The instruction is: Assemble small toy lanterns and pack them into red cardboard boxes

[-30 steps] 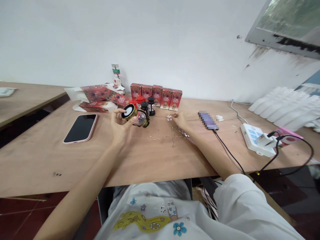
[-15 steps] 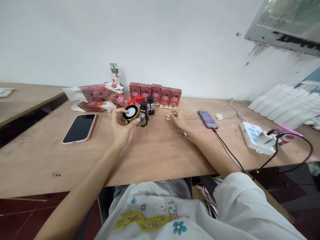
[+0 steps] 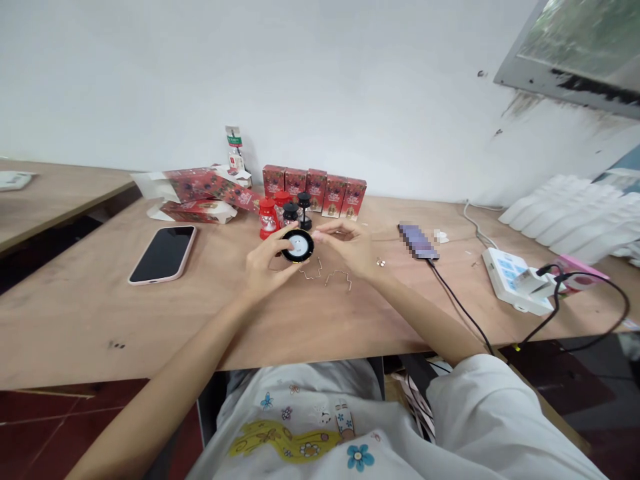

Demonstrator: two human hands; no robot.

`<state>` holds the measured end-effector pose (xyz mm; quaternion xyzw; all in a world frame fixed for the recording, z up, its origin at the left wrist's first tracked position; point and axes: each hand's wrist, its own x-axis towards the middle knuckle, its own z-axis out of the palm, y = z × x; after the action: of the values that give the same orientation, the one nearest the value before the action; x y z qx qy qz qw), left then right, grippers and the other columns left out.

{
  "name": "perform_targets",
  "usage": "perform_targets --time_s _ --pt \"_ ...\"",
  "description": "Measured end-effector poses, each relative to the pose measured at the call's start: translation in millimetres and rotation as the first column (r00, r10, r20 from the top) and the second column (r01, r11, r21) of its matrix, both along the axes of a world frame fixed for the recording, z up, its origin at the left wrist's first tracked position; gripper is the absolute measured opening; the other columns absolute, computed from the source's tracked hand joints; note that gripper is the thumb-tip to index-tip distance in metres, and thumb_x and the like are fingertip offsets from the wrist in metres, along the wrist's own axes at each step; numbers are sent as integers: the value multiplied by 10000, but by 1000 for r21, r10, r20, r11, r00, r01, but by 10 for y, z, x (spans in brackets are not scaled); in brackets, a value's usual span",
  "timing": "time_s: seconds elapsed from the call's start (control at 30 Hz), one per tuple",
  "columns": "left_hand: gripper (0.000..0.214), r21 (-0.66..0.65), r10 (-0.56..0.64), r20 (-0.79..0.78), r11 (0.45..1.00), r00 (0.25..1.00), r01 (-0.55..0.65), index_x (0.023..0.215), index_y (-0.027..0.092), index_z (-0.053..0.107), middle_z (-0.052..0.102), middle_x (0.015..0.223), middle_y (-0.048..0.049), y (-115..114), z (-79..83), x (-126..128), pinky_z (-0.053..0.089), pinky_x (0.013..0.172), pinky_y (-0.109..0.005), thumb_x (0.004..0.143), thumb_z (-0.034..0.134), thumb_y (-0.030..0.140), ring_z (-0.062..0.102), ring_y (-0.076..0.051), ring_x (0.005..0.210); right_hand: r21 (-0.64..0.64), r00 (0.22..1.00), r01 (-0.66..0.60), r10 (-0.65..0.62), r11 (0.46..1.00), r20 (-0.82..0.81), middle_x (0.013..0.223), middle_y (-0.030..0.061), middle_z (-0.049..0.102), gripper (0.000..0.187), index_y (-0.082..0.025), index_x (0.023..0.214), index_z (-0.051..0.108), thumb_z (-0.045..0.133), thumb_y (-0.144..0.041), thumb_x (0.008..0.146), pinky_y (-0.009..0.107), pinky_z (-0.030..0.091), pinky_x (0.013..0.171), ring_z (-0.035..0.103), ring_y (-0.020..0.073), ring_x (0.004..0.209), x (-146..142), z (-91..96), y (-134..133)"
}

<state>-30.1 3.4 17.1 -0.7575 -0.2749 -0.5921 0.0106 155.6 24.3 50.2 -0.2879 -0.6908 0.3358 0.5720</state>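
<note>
Black-rimmed base [image 3: 302,247] in left hand's grip, the left hand [image 3: 264,267], right hand [image 3: 353,249] alongside, its hold unclear

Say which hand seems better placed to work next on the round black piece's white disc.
Probably the right hand: its fingertips are beside the piece, while the left hand is holding it.
</note>
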Motion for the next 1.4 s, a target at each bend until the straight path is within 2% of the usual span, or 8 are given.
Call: perform_targets --time_s 0.07,0.23,0.4,0.6,0.73,0.93,1.2,1.4 --pt "281 13 -7 -10 1000 1000 8 878 191 566 662 1197 -146 -6 1 1 554 703 -286 695 772 246 653 -252 1081 65 998 -44 42 997 39 833 -5 709 113 -240 805 704 716 -346 769 340 551 823 669 140 807 -41 9 -70" --pt "276 48 26 -69 999 997 -23 899 192 561 662 1197 -150 -10 -7 3 566 779 -324 712 761 229 664 -244 1064 221 992 30 -56 975 115 977 3 664 71 -266 804 723 699 -333 796 379 484 956 620 153 987 -37 -8 -45" --pt "271 50 32 -106 998 994 -27 913 196 560 679 1168 -134 -25 2 7 561 844 -348 727 750 249 655 -248 1086 181 986 4 -34 983 164 961 11 634 86 -262 811 726 677 -332 815 353 501 910 610 146 954 -68 -40 -41" --pt "244 -27 14 -113 999 994 -18 897 199 577 687 1151 -121 -35 -5 8 554 870 -362 740 738 295 654 -250 1088 146 994 4 -20 989 104 993 15 574 81 -272 812 723 668 -331 816 310 562 762 608 141 905 -108 -129 -34" --pt "238 -33 25 -126 999 992 -30 885 200 578 700 1115 -110 -37 -2 12 555 859 -353 742 735 308 657 -247 1082 205 984 51 -84 977 158 986 21 572 93 -270 820 713 645 -332 832 305 564 741 601 150 922 -114 -134 -70" --pt "249 41 15 -124 999 992 -10 906 196 551 710 1049 -101 -45 18 27 556 839 -322 754 729 280 661 -231 1073 388 961 150 -226 909 160 944 20 604 84 -261 794 695 631 -247 846 352 510 877 606 154 934 -126 -124 -113" --pt "260 -14 -4 -87 1000 996 3 884 200 563 712 1032 -89 -29 3 19 556 844 -343 728 748 297 664 -241 1064 316 966 150 -208 937 157 963 17 602 75 -278 824 691 622 -290 851 392 462 941 591 177 965 -134 -148 -94" --pt "246 -26 -4 -104 1000 995 2 881 203 571 715 1021 -84 -40 13 14 555 845 -348 735 742 304 664 -239 1062 368 963 169 -232 914 135 955 14 597 73 -279 800 683 631 -253 844 376 484 911 595 168 957 -141 -138 -127"
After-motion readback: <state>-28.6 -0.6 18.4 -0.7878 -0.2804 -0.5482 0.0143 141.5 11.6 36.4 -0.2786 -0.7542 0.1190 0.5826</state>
